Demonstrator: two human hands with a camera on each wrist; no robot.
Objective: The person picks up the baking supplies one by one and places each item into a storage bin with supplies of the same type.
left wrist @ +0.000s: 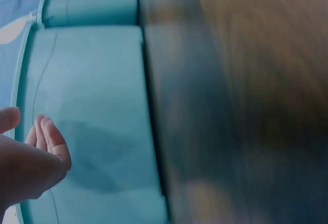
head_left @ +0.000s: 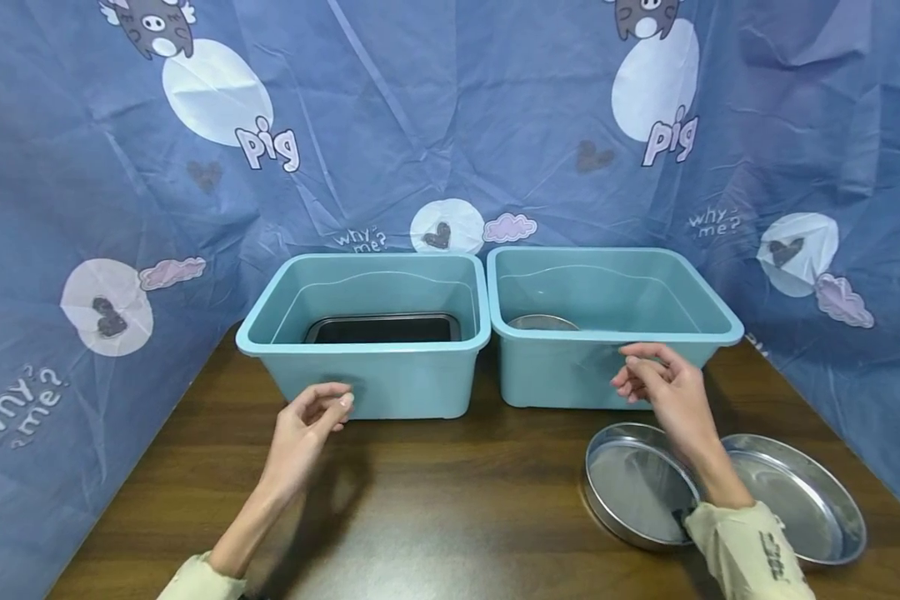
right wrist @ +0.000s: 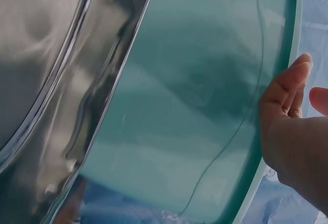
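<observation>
My left hand (head_left: pixel 313 421) hovers over the table in front of the left teal bin (head_left: pixel 375 379), fingers loosely bent and holding nothing. In the left wrist view those fingers (left wrist: pixel 55 139) appear against the bin's side. Before the right teal bin (head_left: pixel 562 375), just below its rim, is my right hand (head_left: pixel 663 387), also empty, with loosely curled fingers. Beneath the right forearm stand two shallow round metal pans, a nearer-to-centre pan (head_left: pixel 637 487) and a wider pan (head_left: pixel 787 500); the arm hides part of them. A round metal rim fills the left of the right wrist view.
A dark rectangular tray (head_left: pixel 382 328) lies inside the left bin. Inside the right bin, a round metal item (head_left: pixel 543 322) shows partly above the front rim. The bins stand side by side on a brown wooden table (head_left: pixel 450 517), with a blue printed cloth (head_left: pixel 390 125) behind.
</observation>
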